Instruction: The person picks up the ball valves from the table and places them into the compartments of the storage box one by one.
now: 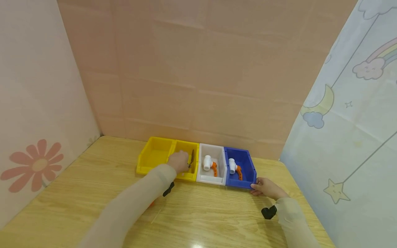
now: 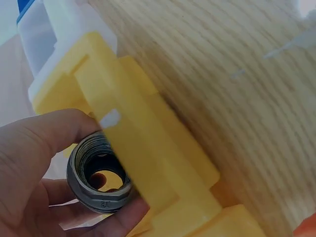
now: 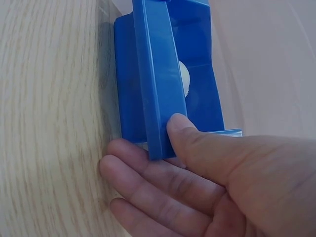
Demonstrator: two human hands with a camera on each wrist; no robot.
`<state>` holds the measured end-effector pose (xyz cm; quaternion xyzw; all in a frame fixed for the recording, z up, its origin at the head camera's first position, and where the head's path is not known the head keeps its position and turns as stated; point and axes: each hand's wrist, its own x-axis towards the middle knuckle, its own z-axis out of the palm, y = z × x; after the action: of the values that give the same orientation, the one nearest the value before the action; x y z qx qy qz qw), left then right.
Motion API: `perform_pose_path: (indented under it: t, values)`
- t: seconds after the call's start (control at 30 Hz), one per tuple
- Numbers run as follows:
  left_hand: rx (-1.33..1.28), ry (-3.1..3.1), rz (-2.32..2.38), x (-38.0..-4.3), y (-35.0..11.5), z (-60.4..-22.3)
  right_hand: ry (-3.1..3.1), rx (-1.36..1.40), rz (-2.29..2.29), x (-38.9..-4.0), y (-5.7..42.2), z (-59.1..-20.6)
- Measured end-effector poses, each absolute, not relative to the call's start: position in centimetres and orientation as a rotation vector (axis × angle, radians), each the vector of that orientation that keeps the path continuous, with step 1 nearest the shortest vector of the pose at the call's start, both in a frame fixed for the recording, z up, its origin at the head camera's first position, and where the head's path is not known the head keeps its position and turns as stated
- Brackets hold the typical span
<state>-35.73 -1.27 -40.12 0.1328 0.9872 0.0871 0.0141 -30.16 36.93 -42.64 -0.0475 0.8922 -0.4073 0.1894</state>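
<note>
My left hand (image 1: 179,161) reaches into the right one of two yellow bins (image 1: 155,138). In the left wrist view its thumb and fingers hold a metal valve (image 2: 101,197), with a threaded, hex-edged end facing the camera. A dark lever-like part (image 1: 192,159) shows beside the hand in the head view. At the far right, my right hand (image 1: 267,187) grips the front corner of the blue bin (image 3: 158,74), thumb on the rim and fingers below. A white valve with an orange handle (image 1: 232,166) lies in the blue bin, and a similar valve (image 1: 207,163) in the white bin (image 1: 212,179).
The bins stand in a row on the wooden table (image 1: 198,213), close to the peach back wall (image 1: 198,86). A small orange object (image 1: 152,204) shows beside the left sleeve. Printed side walls (image 1: 356,137) border the table.
</note>
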Motion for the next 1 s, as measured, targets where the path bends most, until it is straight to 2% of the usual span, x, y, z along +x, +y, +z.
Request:
perform_pose_path:
  t: [0.47,1.0]
  values:
    - [0.392,3.01,0.434,-36.0,-1.2,-40.8,2.496,-0.17,-1.149,-30.1,37.0,-42.5]
    - [0.313,2.977,0.46,-37.8,-0.9,-43.2,2.487,-0.163,-1.167,-30.2,37.1,-42.7]
